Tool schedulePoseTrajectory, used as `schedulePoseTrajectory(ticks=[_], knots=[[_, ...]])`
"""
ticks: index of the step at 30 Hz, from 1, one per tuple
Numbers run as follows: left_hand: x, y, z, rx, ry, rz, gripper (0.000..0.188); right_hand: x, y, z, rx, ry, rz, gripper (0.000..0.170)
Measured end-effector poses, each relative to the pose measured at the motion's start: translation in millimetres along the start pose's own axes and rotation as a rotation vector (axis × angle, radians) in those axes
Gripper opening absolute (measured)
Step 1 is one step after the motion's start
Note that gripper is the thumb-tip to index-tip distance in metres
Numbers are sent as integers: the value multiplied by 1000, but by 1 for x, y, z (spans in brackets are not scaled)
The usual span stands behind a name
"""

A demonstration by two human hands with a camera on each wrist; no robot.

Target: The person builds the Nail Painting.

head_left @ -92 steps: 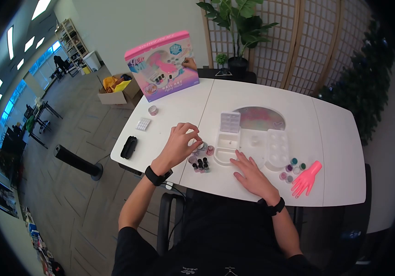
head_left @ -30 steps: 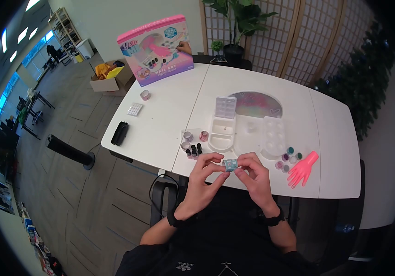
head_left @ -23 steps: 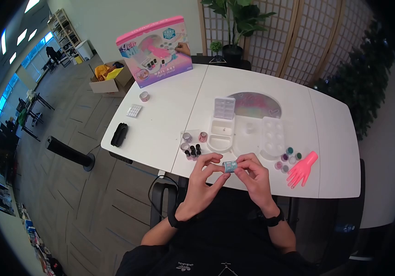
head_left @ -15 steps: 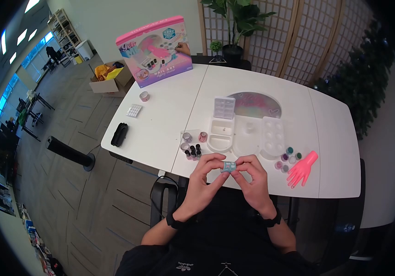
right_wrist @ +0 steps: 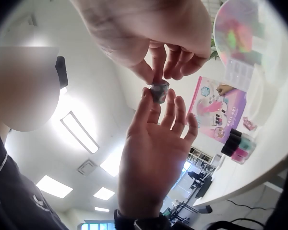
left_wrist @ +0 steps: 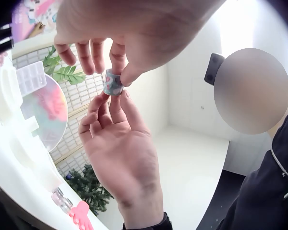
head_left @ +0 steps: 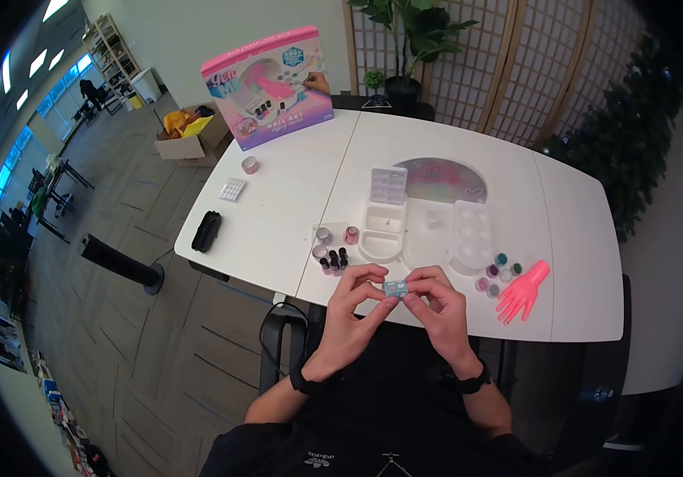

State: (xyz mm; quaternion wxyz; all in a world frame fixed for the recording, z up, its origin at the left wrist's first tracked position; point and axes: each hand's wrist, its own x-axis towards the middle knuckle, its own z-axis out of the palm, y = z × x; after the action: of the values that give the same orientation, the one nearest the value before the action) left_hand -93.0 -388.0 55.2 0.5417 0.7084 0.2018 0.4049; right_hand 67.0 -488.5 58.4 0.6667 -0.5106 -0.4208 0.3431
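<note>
A small teal roll with a pink and white pattern (head_left: 395,289), seemingly a roll of tape, is held up in front of the body, above the table's near edge. My left hand (head_left: 351,322) pinches one end between thumb and index finger. My right hand (head_left: 439,316) pinches the other end the same way. In the left wrist view the patterned roll (left_wrist: 114,83) stands between both sets of fingertips. The right wrist view shows the hollow rim of the roll (right_wrist: 159,91) facing my right hand.
A white compartment tray (head_left: 381,256) with an oval mirror (head_left: 445,181) lies ahead. Other small rolls (head_left: 352,235) and black-capped polish bottles (head_left: 334,262) stand left of it. Small glitter pots (head_left: 501,261) and a pink model hand (head_left: 524,292) lie right. A nail art box (head_left: 270,91) stands behind.
My left hand has come from the rolls beside the tray, and my right hand has lifted off the table. Both now hold the roll, which turns slightly between the fingers.
</note>
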Motion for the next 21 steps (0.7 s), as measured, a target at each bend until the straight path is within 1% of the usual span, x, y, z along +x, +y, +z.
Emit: schedulePoseTrajectory(ticks=[3, 5, 8, 11, 14, 17, 21], knots=[[2, -5, 0, 104, 1, 87, 11, -1, 0, 0, 94, -10, 55, 12], [2, -6, -2, 168, -9, 123, 12, 1, 0, -2, 64, -18, 35, 11], [1, 0, 0, 69, -8, 39, 12, 0, 0, -1, -33, 3, -34, 10], [2, 2, -1, -115, -16, -94, 13, -2, 0, 2, -177, 50, -143, 10], [3, 13, -1, -294, -64, -169, 15, -4, -5, 2, -300, 56, -212, 10], [2, 16, -4, -412, -87, -218, 15, -6, -8, 2, -367, 50, -232, 11], [0, 12, -4, -380, -79, -174, 14, -3, -8, 3, -410, 54, -312, 12]])
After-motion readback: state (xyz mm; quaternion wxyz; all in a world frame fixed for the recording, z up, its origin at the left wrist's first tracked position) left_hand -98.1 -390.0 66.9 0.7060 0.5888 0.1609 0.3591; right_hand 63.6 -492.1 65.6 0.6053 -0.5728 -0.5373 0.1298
